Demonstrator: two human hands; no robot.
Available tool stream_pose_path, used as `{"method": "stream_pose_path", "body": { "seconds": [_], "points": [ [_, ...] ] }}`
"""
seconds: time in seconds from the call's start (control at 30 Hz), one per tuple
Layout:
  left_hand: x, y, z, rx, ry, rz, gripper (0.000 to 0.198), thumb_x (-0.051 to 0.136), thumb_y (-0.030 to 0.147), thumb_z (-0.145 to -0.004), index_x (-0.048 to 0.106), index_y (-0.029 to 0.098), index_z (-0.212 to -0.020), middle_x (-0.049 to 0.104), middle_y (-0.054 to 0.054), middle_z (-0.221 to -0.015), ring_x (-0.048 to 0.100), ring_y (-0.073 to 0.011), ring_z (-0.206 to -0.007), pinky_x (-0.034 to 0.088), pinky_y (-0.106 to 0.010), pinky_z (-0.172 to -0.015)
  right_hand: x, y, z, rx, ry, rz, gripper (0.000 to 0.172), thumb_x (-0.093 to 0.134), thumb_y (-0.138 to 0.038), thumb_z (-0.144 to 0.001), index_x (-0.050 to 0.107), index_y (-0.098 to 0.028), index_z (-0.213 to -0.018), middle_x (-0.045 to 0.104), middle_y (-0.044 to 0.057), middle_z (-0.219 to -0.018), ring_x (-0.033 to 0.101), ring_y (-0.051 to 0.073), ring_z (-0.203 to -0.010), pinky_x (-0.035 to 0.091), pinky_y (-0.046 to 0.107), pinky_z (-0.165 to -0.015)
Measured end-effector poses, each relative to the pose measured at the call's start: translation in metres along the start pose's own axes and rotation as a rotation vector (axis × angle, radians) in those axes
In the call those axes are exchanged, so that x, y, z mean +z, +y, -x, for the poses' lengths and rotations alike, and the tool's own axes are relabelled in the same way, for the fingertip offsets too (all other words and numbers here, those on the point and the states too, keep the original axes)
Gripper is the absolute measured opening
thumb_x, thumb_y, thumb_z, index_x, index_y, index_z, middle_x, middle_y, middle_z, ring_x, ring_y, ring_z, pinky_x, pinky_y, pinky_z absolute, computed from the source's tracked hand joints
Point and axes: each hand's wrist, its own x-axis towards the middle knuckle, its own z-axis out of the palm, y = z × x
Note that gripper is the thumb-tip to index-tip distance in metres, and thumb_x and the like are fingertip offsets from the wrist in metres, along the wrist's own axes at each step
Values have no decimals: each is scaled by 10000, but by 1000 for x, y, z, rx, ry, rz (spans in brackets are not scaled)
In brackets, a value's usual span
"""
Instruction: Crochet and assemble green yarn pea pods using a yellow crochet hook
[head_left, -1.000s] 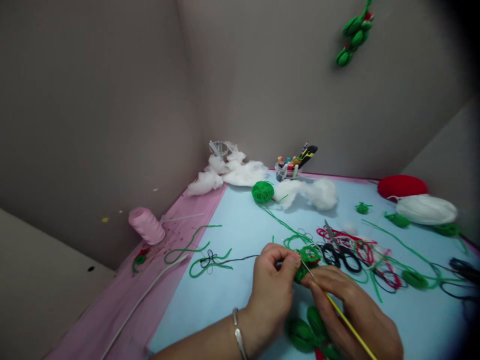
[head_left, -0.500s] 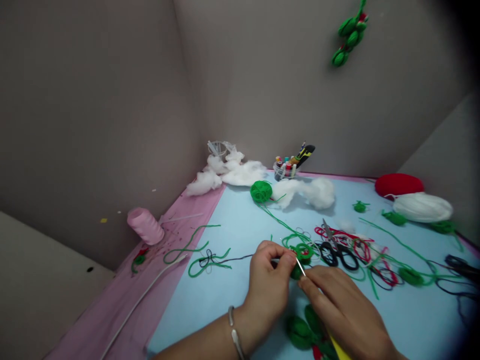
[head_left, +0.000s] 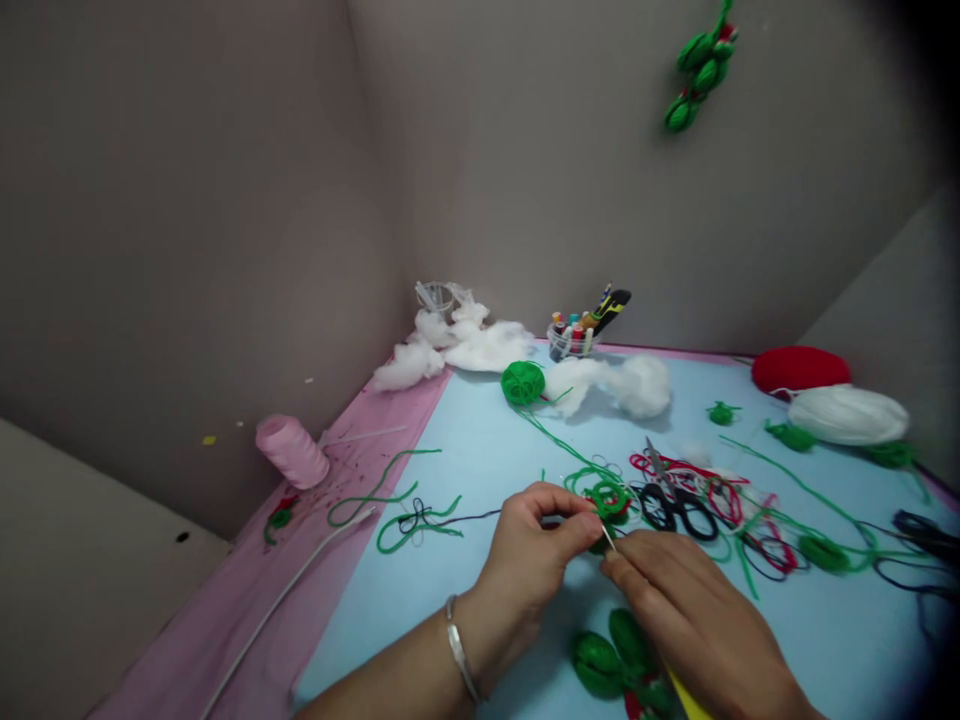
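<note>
My left hand (head_left: 536, 545), a silver bracelet (head_left: 459, 650) on its wrist, pinches a small green crocheted piece (head_left: 600, 543) between thumb and forefinger. From the other side my right hand (head_left: 697, 610) grips a thin metal hook (head_left: 609, 540) with a yellow handle (head_left: 686, 695). The hook's tip is at the left fingertips, partly hidden by them. Below the hands lie green knitted pieces (head_left: 598, 664) with some red, partly covered by the right hand. A ring of green yarn (head_left: 607, 497) shows just behind the fingertips.
Black scissors (head_left: 679, 508) lie among tangled red, white and green yarn right of the hands. Farther back are a green yarn ball (head_left: 523, 382), white stuffing (head_left: 637, 386) and a tub of thread spools (head_left: 571, 340). A pink spool (head_left: 292, 452) stands left; red yarn (head_left: 801, 371) lies right.
My left hand has shifted slightly, its wrist moving left and its fingertips a little right. Less of the hook shows between the hands.
</note>
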Motion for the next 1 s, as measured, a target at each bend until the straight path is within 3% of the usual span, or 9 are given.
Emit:
{"method": "stream_pose_path", "body": {
  "seconds": [0.27, 0.57, 0.8, 1.0],
  "points": [
    [-2, -2, -4, 11, 10, -85, 171, 737, 250, -554, 651, 145, -658, 570, -2, -688, 463, -104, -639, 367, -241, -641, -5, -2, -4, -83, -24, 66, 247, 381, -107, -930, 625, -130, -898, 677, 109, -808, 621, 203, -762, 470, 341, -705],
    [-1, -1, -4, 68, 18, -176, 98, 703, 230, -618, 655, 145, -629, 594, -30, -750, 513, -129, -695, 399, -256, -681, -5, -6, -4, 29, -8, 12, 256, 370, -123, -938, 619, -172, -906, 681, 87, -789, 627, 199, -737, 471, 334, -676],
    [-2, -4, -2, 102, 8, -209, 28, 640, 172, -663, 657, 152, -656, 606, -36, -787, 534, -140, -727, 406, -255, -680, 2, 5, 14, 21, -69, -28, 174, 465, -145, -901, 624, -202, -944, 695, 46, -784, 650, 174, -692, 520, 297, -640],
    [-4, -2, -2, 212, 50, -403, 84, 602, 131, -690, 649, 175, -636, 618, -34, -793, 552, -164, -814, 412, -281, -776, 3, 7, 15, -20, -58, -24, 169, 481, -130, -897, 632, -184, -952, 698, 62, -826, 651, 180, -736, 520, 295, -674]
  ]
}}
